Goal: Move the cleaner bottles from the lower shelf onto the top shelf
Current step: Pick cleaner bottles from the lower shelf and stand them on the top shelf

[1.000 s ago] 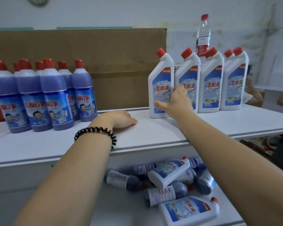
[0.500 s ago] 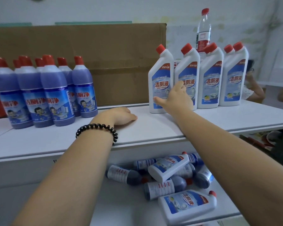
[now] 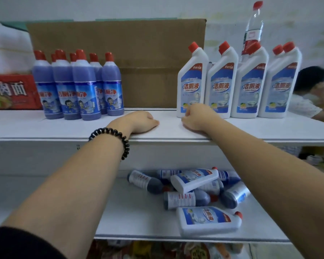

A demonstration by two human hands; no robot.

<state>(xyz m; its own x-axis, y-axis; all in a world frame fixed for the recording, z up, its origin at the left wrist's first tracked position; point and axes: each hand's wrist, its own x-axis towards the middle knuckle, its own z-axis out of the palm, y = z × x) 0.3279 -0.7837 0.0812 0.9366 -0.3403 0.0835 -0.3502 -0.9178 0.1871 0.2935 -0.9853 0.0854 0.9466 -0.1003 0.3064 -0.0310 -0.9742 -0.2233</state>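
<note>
So, on the top shelf [image 3: 251,128] purple bottles [image 3: 79,85] stand bunched at the left and white bottles [image 3: 251,81] stand in a row at the right, with both hands on the stretch between. The left hand [image 3: 138,121] lies on the shelf with fingers loosely curled, holding nothing. The right hand [image 3: 195,117] lies just in front of the end bottle [image 3: 192,81] of the white row, fingers curled under and apparently empty too. Whether its knuckles touch that bottle cannot be told. Below, on the lower shelf [image 3: 129,217], the heap [image 3: 193,189] of bottles not yet moved lies jumbled, some across others, and a front bottle [image 3: 206,220] lies near the edge. Pulling one from under the pile could set the rest rolling, and the front bottle could then go over the edge. A careless lift of the right hand could also tip the tall end bottle. The right forearm covers part of the heap, so its count is unsure, and the rear rows up top are mostly hidden.
</note>
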